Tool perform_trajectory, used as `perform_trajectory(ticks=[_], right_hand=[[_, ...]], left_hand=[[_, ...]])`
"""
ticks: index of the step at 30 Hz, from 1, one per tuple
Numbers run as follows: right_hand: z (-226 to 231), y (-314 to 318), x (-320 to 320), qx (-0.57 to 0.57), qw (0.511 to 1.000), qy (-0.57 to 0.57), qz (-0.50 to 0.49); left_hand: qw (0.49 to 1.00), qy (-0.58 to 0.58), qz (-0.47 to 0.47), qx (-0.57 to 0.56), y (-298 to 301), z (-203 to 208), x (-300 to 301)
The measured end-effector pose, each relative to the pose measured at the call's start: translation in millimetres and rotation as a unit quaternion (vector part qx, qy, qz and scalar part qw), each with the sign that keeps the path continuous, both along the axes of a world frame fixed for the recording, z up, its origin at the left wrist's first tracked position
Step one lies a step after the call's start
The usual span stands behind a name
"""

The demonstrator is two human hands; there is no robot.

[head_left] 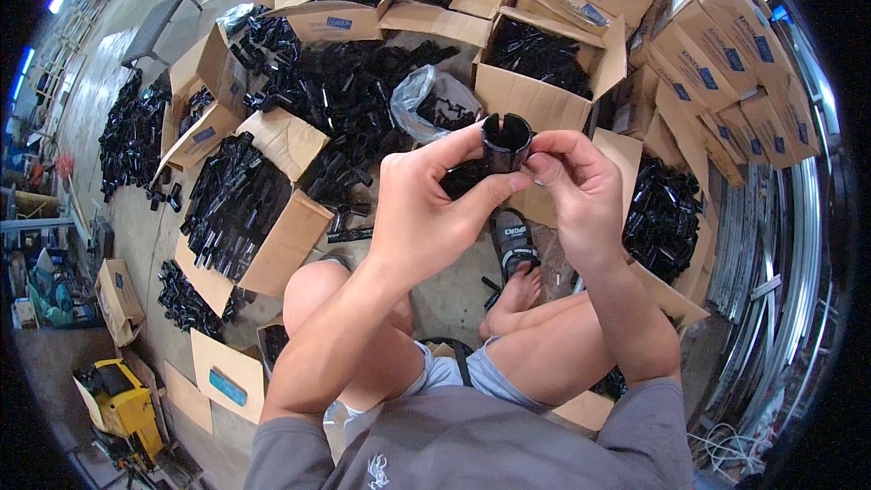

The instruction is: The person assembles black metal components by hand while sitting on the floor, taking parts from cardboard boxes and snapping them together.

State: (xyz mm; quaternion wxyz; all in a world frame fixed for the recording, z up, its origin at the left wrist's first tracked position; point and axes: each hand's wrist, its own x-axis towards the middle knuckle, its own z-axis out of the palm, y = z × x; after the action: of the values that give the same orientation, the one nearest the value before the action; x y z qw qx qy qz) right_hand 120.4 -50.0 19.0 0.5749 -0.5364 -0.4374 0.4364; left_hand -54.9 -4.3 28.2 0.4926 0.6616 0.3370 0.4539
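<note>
In the head view, a short black tube (pixel 506 147) is held up before the person, above the floor (pixel 449 295), its notched open end turned upward. The left hand (pixel 425 204) pinches it between thumb and fingers from the left. The right hand (pixel 581 191) is curled, thumb and forefinger brought close together at the tube's right side; whether they grip its wall or some small piece, I cannot tell. The step in hand looks like close finger work on this one tube. Any further move there would call for a steady left hold and fine control of the right fingertips. An open carton (pixel 513 86) of black pieces stands beyond, with a clear plastic bag (pixel 408 100) left of it.
</note>
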Motion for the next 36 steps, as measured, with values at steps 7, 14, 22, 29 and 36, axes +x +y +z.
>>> perform_trajectory(ticks=[7, 14, 22, 29, 36], right_hand=[[5, 2, 8, 0.051, 0.989, -0.141, 0.015], [3, -4, 4, -0.037, 0.998, 0.035, 0.047], [-3, 5, -17, -0.048, 0.993, -0.103, -0.003], [-11, 13, 2, -0.085, 0.992, -0.096, 0.016], [-3, 17, 5, -0.108, 0.993, -0.049, 0.021]], left_hand=[[0.999, 0.039, -0.022, -0.021, -2, 2, -1], [0.99, 0.117, 0.048, 0.066, -2, 0, -3], [0.941, 0.262, 0.144, 0.159, -10, -13, 13], [0.954, -0.026, -0.102, -0.28, 5, -1, -15], [0.919, -0.138, -0.02, -0.37, 12, -13, -1]])
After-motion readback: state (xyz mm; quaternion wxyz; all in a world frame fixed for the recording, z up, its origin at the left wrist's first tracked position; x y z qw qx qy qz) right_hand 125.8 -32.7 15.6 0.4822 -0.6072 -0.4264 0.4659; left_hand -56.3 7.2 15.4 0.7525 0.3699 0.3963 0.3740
